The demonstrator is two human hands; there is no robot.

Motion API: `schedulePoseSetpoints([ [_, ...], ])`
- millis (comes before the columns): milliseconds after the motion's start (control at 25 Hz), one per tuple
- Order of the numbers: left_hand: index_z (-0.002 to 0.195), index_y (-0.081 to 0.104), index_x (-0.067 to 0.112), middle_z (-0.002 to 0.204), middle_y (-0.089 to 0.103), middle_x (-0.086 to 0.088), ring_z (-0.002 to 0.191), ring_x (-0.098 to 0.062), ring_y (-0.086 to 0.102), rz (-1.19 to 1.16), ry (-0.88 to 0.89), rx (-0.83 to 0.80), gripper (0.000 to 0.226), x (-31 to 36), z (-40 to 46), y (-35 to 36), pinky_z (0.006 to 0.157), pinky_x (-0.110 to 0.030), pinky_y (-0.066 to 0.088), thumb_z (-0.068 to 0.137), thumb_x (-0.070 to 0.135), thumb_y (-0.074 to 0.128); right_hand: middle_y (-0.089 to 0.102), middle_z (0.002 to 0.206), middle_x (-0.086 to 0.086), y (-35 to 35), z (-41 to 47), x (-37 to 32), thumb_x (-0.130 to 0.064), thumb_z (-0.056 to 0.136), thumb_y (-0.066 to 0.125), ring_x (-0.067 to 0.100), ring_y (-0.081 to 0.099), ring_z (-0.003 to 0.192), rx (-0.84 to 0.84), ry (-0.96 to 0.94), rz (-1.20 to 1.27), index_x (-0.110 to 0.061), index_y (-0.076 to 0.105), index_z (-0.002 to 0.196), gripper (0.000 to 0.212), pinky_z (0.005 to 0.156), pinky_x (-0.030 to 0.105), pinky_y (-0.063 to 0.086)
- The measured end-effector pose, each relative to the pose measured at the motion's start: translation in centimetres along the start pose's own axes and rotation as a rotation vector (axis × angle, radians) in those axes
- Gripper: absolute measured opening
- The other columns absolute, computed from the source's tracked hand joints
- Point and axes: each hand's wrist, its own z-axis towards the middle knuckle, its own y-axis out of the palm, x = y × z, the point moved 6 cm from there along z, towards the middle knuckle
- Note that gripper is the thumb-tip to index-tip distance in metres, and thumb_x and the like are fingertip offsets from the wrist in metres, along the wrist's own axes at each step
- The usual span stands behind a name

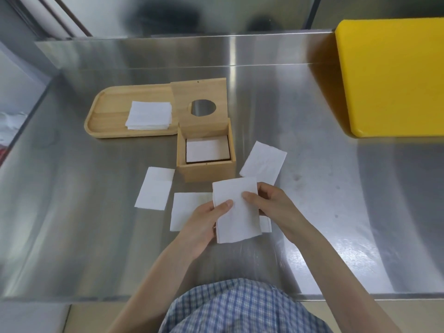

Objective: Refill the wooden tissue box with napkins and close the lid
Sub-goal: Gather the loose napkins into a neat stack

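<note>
Left hand [206, 221] and right hand [269, 200] both pinch one folded napkin [236, 212], thumbs on top, fingers hidden beneath it. The held napkin covers part of two loose napkins lying under it; how many sheets lie there is hard to tell. Wooden tissue box [206, 162] stands just beyond on the steel counter [312, 164], lid [200, 106] tipped up and open, a white stack inside. Wooden tray [108, 116] touches the box's left, carrying a napkin stack [149, 115]. Yellow board [389, 75] is cut off at right. Counter's near edge runs below the forearms; right side bare.
</note>
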Motion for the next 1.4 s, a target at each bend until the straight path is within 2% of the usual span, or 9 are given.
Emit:
schedulePoseSetpoints([
  [120,0.117,0.058,0.009,0.12,0.063,-0.01,0.11,-0.029,0.059,-0.022,-0.003,0.052,0.034,-0.3,-0.2,-1.1,0.095,-0.042,0.048,0.088,0.027,0.056,0.065,0.092,-0.001,-1.4,0.4,0.5,-0.029,0.09,0.052,0.011,0.061,0.076,0.19,-0.007,-0.155,-0.022,0.06,0.083,0.013,0.063,0.018,0.045],
  [240,0.1,0.062,0.016,0.11,0.066,-0.005,0.104,-0.026,0.06,-0.056,0.019,0.074,0.016,-0.1,-0.3,-1.9,0.089,-0.038,0.049,0.09,0.024,0.054,0.054,0.111,0.011,-2.7,0.6,1.2,-0.029,0.088,0.055,0.026,0.054,0.1,0.375,0.021,-0.6,-0.008,0.05,0.113,0.033,0.077,0.027,0.041],
  [360,0.093,0.061,0.02,0.102,0.067,0.0,0.096,-0.021,0.062,-0.078,0.032,0.119,0.009,0.2,-0.5,-2.5,0.078,-0.032,0.053,0.091,0.024,0.053,0.043,0.122,0.018,-2.3,0.8,2.2,-0.039,0.085,0.057,0.034,0.044,0.113,0.36,0.121,-0.914,-0.001,0.041,0.117,0.053,0.089,0.04,0.042],
  [560,0.092,0.059,0.021,0.101,0.065,0.001,0.093,-0.02,0.061,-0.075,0.049,0.17,0.007,0.0,-0.6,-3.4,0.07,-0.028,0.05,0.091,0.024,0.053,0.044,0.121,0.017,-1.7,0.9,2.3,-0.038,0.086,0.055,0.032,0.044,0.113,0.354,0.106,-1.055,-0.002,0.042,0.118,0.05,0.089,0.038,0.043],
  [760,0.092,0.06,0.021,0.103,0.065,-0.001,0.094,-0.021,0.061,-0.092,0.056,0.169,0.008,-0.3,-0.8,-3.7,0.074,-0.03,0.051,0.091,0.023,0.052,0.054,0.116,0.015,-1.2,1.1,2.4,-0.021,0.086,0.053,0.033,0.05,0.108,0.327,0.056,-0.954,-0.005,0.052,0.11,0.029,0.085,0.037,0.043],
  [920,0.107,0.056,0.013,0.117,0.061,-0.009,0.107,-0.029,0.058,-0.103,0.047,0.17,0.018,-0.5,-0.9,-3.8,0.088,-0.038,0.048,0.092,0.022,0.05,0.062,0.109,0.011,-0.9,0.9,2.1,-0.013,0.086,0.052,0.033,0.058,0.102,0.268,-0.004,-0.688,-0.008,0.048,0.122,0.036,0.069,0.026,0.042],
  [1080,0.112,0.052,0.013,0.12,0.057,-0.011,0.113,-0.032,0.054,-0.108,0.036,0.174,0.022,-0.6,-0.8,-3.7,0.097,-0.044,0.044,0.094,0.023,0.048,0.05,0.074,-0.008,-1.5,0.1,0.0,-0.014,0.09,0.048,0.015,0.055,0.073,0.25,-0.136,-0.552,-0.014,0.049,0.088,0.002,0.044,0.005,0.038],
  [1240,0.103,0.055,0.016,0.11,0.061,-0.007,0.105,-0.026,0.057,-0.142,0.03,0.125,0.015,-0.6,-0.8,-3.4,0.094,-0.042,0.044,0.095,0.022,0.045,0.052,0.072,-0.015,-1.7,-1.4,-3.3,-0.016,0.091,0.048,0.003,0.05,0.066,0.254,-0.261,-0.443,-0.018,0.05,0.086,0.006,0.048,0.008,0.039],
  [1400,0.122,0.052,0.005,0.106,0.062,-0.008,0.082,-0.017,0.064,-0.201,0.061,0.042,0.032,0.0,-1.0,-2.2,0.075,-0.031,0.053,0.097,0.016,0.037,0.073,0.087,-0.013,1.3,-2.7,-4.1,-0.013,0.087,0.058,0.007,0.068,0.084,-0.167,-0.152,0.163,-0.024,0.066,0.091,0.014,0.077,0.018,0.056],
])
